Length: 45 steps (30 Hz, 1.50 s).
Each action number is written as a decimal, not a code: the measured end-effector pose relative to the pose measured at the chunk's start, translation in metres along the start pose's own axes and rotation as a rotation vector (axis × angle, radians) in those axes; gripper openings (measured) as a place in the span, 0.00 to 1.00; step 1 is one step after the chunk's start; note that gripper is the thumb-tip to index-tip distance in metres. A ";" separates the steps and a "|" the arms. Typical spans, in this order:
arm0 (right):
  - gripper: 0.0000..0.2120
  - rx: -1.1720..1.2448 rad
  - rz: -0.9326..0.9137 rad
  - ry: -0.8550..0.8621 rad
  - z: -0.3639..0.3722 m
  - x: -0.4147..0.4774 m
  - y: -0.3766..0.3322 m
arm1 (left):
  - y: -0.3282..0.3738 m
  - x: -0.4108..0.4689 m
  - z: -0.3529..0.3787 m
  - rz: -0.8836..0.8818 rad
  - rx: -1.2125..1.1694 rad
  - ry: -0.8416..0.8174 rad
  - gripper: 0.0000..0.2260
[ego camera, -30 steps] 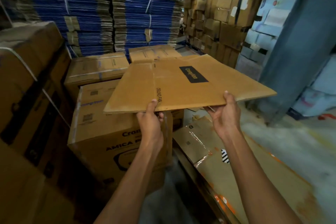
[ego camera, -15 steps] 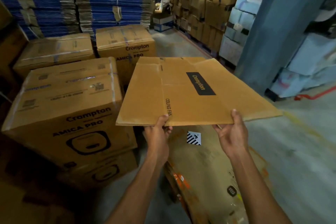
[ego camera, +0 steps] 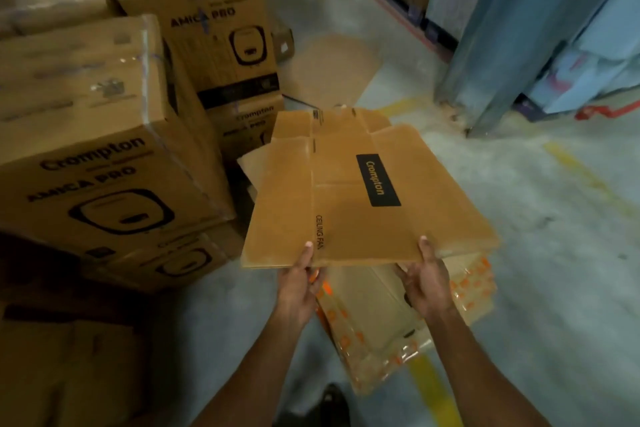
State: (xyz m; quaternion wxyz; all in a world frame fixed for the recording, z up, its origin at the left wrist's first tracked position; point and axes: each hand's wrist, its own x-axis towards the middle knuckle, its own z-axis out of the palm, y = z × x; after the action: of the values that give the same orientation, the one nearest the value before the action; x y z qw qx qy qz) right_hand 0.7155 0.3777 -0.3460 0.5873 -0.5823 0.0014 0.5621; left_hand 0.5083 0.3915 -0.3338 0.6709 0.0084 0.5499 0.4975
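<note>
Cardboard pinched in both grips. Clamped the near edge of the flattened carton (ego camera: 346, 204) with the left hand (ego camera: 299, 282), thumb pressed flat on top just beside the printed words CEILING FAN, other fingers curled underneath and hidden. Gripped the same edge farther along with the right hand (ego camera: 427, 282), thumb on top, fingers tucked below the sheet. Held the carton roughly flat in the air, flaps pointing away, black Crompton label (ego camera: 378, 179) facing up, right of the middle crease.

Hovered it clear of the grey floor (ego camera: 554, 288), directly above a pile of flattened sheets (ego camera: 381, 315), orange-marked and wrapped in shiny film, which lay across a yellow line (ego camera: 433, 388). Could not tell whether carton and pile touched at the near right corner.

Toward the floor's left edge: stacked AMICA PRO boxes (ego camera: 104, 156), brown, near the carton's left side. Behind them, toward the far left corner, a second stack (ego camera: 207, 28) of the same print. Beyond the carton's far flaps, a loose brown sheet (ego camera: 332, 69) flat on the floor. Toward the far right corner, a blue column (ego camera: 519, 28) standing on the floor. At the near edge, between the forearms, a dark shoe (ego camera: 332, 395).
</note>
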 end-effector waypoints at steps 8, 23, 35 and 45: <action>0.13 0.023 0.193 0.227 -0.054 0.051 0.063 | -0.075 0.045 -0.049 -0.247 -0.019 0.242 0.03; 0.04 0.043 0.311 0.186 -0.088 0.050 0.088 | -0.077 0.045 -0.066 -0.270 0.174 0.176 0.16; 0.06 -0.256 0.201 -0.285 0.097 -0.043 0.090 | 0.064 -0.034 -0.114 0.297 0.333 0.237 0.08; 0.09 -0.567 0.281 -0.937 0.300 -0.225 0.189 | 0.193 -0.182 -0.284 0.698 0.178 0.683 0.08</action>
State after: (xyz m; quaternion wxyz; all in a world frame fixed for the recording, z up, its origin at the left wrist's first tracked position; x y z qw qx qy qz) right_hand 0.3115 0.3764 -0.2304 0.2654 -0.3997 -0.3332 0.8117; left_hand 0.1874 0.2136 -0.2049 0.2424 0.0857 0.7431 0.6179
